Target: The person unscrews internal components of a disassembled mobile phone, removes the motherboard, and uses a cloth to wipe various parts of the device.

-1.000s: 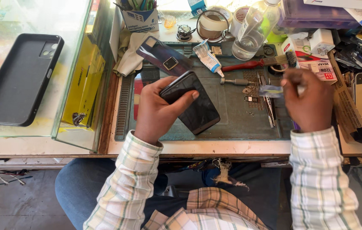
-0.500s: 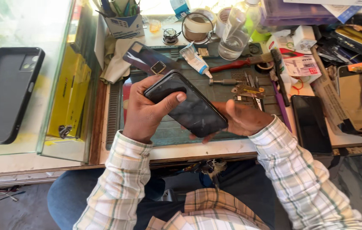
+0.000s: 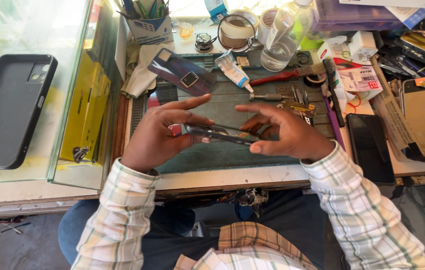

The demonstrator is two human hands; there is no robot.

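We worked at a cluttered repair bench with a dark green work mat (image 3: 232,150) before us, holding a thin dark smartphone (image 3: 217,134) edge-on just above it. Our left hand (image 3: 160,132) pinched one end and our right hand (image 3: 287,135) gripped the other, both clamped on it with fingers spread. Beyond lay a dark phone back cover (image 3: 182,72), a white glue tube (image 3: 233,70) and a red-handled screwdriver (image 3: 277,76); a black phone case (image 3: 10,110) rested on the glass counter (image 3: 32,30) well left.
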